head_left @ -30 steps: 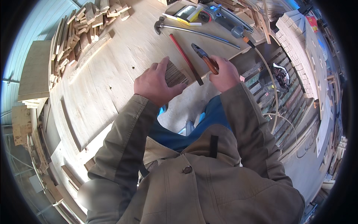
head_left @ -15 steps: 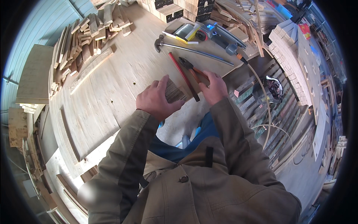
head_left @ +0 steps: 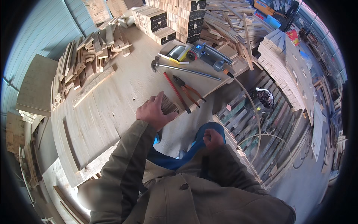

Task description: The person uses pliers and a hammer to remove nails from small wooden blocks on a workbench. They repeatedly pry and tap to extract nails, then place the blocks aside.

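Note:
My left hand (head_left: 152, 114) rests at the table's near edge, fingers and thumb spanning a small block of layered wood (head_left: 167, 106) and partly hiding it. Drawn back over my blue-clad thigh, my right hand (head_left: 213, 139) has its fingers curled in; whether they hold anything is hidden. To the right of the block lies a dark red bar (head_left: 176, 92), pointing away from me. Beside it are pincers-type pliers (head_left: 188, 89) with orange-brown handles, jaws toward the far side. A claw hammer (head_left: 186, 70) with a metal shaft lies beyond them.
A nail gun (head_left: 212, 56) with a pale hose (head_left: 251, 100) lies at the back right. Wood offcuts (head_left: 80, 61) are heaped at the far left. Stacked wooden blocks (head_left: 186, 18) stand at the back. Right of the table sits a slatted pallet (head_left: 257, 123).
My right hand has moved from beside the pliers' handles back toward my lap, its fingers curling. My left hand stays at the block. The view has tilted up, showing more of the far side.

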`<state>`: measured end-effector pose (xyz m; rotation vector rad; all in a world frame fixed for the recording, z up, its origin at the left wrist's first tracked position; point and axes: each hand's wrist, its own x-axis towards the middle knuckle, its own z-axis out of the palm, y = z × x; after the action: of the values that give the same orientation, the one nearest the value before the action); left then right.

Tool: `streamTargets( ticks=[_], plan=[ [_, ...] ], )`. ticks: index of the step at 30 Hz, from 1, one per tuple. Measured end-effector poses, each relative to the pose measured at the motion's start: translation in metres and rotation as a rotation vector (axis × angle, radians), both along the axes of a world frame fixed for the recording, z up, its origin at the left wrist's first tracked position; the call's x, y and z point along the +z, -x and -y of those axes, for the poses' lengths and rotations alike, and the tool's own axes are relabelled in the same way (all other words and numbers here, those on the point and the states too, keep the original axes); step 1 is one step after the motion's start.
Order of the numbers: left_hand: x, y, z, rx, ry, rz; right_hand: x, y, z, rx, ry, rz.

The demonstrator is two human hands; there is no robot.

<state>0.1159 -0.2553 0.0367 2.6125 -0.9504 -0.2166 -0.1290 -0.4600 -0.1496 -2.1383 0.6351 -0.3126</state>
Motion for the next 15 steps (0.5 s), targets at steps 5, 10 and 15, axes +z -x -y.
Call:
streamTargets(
  ticks=[5, 10, 15],
  plan=[
    [0.005, 0.001, -0.004, -0.045, 0.070, -0.003, -0.027, 0.019, -0.011, 0.072, 0.043, 0.017],
    [0.004, 0.014, -0.019, -0.064, 0.021, 0.085, -0.036, 0.025, -0.009, 0.035, -0.020, 0.093],
    [-0.008, 0.024, -0.030, 0.022, 0.032, 0.075, -0.030, 0.024, -0.010, 0.047, -0.037, 0.063]
  ],
)
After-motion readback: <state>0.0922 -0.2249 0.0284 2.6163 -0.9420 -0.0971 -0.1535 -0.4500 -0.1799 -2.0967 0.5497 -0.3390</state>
